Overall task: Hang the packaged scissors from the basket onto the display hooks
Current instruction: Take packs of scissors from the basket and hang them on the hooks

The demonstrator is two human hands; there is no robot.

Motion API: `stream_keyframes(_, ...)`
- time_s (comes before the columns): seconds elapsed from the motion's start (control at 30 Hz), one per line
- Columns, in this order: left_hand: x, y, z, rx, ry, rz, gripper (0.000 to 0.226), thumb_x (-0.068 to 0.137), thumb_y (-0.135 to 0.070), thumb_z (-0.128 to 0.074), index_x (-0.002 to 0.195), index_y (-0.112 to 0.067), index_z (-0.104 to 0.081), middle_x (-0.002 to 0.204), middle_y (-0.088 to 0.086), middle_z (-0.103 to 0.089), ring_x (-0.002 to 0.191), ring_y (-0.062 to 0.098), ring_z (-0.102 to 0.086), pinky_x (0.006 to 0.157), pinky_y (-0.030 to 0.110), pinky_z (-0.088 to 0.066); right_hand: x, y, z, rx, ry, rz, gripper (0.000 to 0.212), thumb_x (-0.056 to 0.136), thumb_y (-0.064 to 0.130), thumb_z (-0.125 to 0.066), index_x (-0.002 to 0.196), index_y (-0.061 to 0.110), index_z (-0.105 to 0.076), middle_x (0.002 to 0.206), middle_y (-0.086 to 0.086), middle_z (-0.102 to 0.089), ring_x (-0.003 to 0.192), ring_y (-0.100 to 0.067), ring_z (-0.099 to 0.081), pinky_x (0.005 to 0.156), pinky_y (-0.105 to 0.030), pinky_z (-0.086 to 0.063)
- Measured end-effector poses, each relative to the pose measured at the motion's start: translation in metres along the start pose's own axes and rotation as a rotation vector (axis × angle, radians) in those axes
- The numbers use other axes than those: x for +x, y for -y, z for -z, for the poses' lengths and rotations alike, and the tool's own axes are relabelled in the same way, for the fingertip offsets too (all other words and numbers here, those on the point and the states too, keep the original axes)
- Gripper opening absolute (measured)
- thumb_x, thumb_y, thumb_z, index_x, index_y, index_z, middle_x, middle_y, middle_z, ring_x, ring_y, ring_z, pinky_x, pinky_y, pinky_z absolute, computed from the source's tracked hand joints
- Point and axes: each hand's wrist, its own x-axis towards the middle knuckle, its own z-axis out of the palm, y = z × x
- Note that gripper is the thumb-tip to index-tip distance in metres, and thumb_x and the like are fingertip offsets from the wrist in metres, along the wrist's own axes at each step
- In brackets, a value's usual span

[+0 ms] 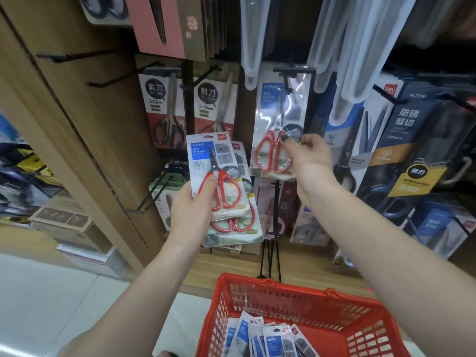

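Right hand (307, 157) pinches hooked pack (279, 124); left hand (192, 210) grips packs (219, 181).

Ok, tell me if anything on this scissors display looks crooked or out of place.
The red-handled pack on the hook hangs tilted, its lower end pinched by the right hand. The left hand holds more packs. Nothing looks damaged.
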Motion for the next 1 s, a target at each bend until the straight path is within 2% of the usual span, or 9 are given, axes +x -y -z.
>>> stream_keyframes(0.07, 0.000, 0.000, -0.001, 0.011, 0.002, 0.002, 0.034, 0.101, -0.050, -0.065, 0.127, -0.029, -0.068, 0.103, -0.006, -0.082, 0.090, 0.018, -0.081, 0.087, 0.052, -0.065, 0.014, -0.001, -0.009, -0.059, -0.038, -0.010, 0.018, 0.096, 0.027, -0.071, 0.099, 0.016, -0.057, 0.098, -0.006, -0.068, 0.088, -0.023, -0.066, 0.071, -0.030, -0.052)
stream_keyframes(0.13, 0.001, 0.000, -0.001, 0.014, 0.005, 0.001, 0.034, 0.101, -0.050, -0.065, 0.127, -0.029, -0.068, 0.103, -0.006, -0.082, 0.090, 0.018, -0.081, 0.087, 0.052, -0.065, 0.023, -0.001, -0.015, -0.071, -0.035, -0.048, 0.019, 0.095, 0.028, -0.070, 0.099, 0.013, -0.058, 0.107, -0.015, -0.074, 0.100, -0.033, -0.071, 0.086, -0.041, -0.059)
stream_keyframes(0.2, 0.001, 0.001, -0.001, 0.016, 0.004, 0.003, 0.034, 0.101, -0.049, -0.065, 0.127, -0.029, -0.068, 0.103, -0.006, -0.082, 0.091, 0.018, -0.081, 0.088, 0.052, -0.065, 0.025, 0.000, -0.018, -0.102, -0.037, -0.088, 0.031, 0.095, 0.030, -0.068, 0.113, 0.006, -0.061, 0.118, -0.021, -0.072, 0.112, -0.038, -0.069, 0.099, -0.049, -0.056)
stream_keyframes(0.33, 0.004, 0.003, -0.001, 0.027, -0.008, 0.007, 0.033, 0.100, -0.050, -0.065, 0.126, -0.030, -0.068, 0.102, -0.007, -0.082, 0.089, 0.016, -0.081, 0.087, 0.050, -0.066, 0.020, -0.004, -0.019, -0.248, -0.049, -0.089, 0.050, 0.098, 0.043, -0.062, 0.133, 0.009, -0.051, 0.122, -0.008, -0.063, 0.114, -0.027, -0.062, 0.104, -0.041, -0.049)
stream_keyframes(0.5, 0.007, 0.005, 0.002, 0.006, -0.050, -0.001, 0.027, 0.100, -0.051, -0.066, 0.119, -0.033, -0.067, 0.097, -0.011, -0.082, 0.085, 0.014, -0.081, 0.081, 0.044, -0.067, -0.009, -0.020, -0.009, -0.370, 0.013, -0.077, 0.072, 0.100, 0.049, -0.056, 0.157, 0.014, -0.029, 0.152, -0.014, -0.049, 0.137, -0.033, -0.049, 0.110, -0.042, -0.039)
stream_keyframes(0.67, 0.005, 0.003, 0.002, 0.004, -0.047, -0.020, 0.021, 0.100, -0.051, -0.065, 0.115, -0.036, -0.067, 0.096, -0.011, -0.082, 0.085, 0.014, -0.081, 0.077, 0.042, -0.067, -0.046, -0.025, -0.010, -0.316, 0.182, -0.141, 0.053, 0.095, 0.060, -0.061, 0.132, 0.023, -0.052, 0.111, 0.006, -0.064, 0.107, -0.015, -0.063, 0.082, -0.034, -0.050)
stream_keyframes(0.77, 0.000, 0.001, 0.000, 0.010, -0.017, -0.029, 0.026, 0.101, -0.051, -0.064, 0.121, -0.034, -0.068, 0.097, -0.009, -0.082, 0.086, 0.015, -0.081, 0.080, 0.042, -0.067, -0.059, -0.025, -0.016, -0.288, 0.360, -0.229, 0.045, 0.086, 0.058, -0.073, 0.112, 0.024, -0.059, 0.108, 0.001, -0.073, 0.097, -0.018, -0.073, 0.084, -0.043, -0.062)
stream_keyframes(0.9, -0.004, -0.002, 0.000, 0.031, 0.031, -0.037, 0.024, 0.101, -0.047, -0.066, 0.119, -0.031, -0.071, 0.100, -0.002, -0.083, 0.091, 0.021, -0.081, 0.088, 0.052, -0.064, -0.060, -0.023, -0.013, -0.222, 0.375, -0.204, 0.046, 0.085, 0.039, -0.083, 0.111, 0.009, -0.061, 0.099, -0.007, -0.079, 0.088, -0.025, -0.079, 0.079, -0.044, -0.065)
stream_keyframes(1.0, -0.005, -0.004, 0.001, 0.066, 0.032, -0.020, 0.030, 0.101, -0.046, -0.066, 0.114, -0.020, -0.072, 0.096, 0.001, -0.082, 0.088, 0.023, -0.081, 0.089, 0.056, -0.064, -0.058, -0.024, -0.005, -0.206, 0.400, -0.193, 0.030, 0.090, 0.030, -0.079, 0.108, 0.009, -0.066, 0.101, -0.013, -0.079, 0.088, -0.024, -0.078, 0.086, -0.053, -0.063)
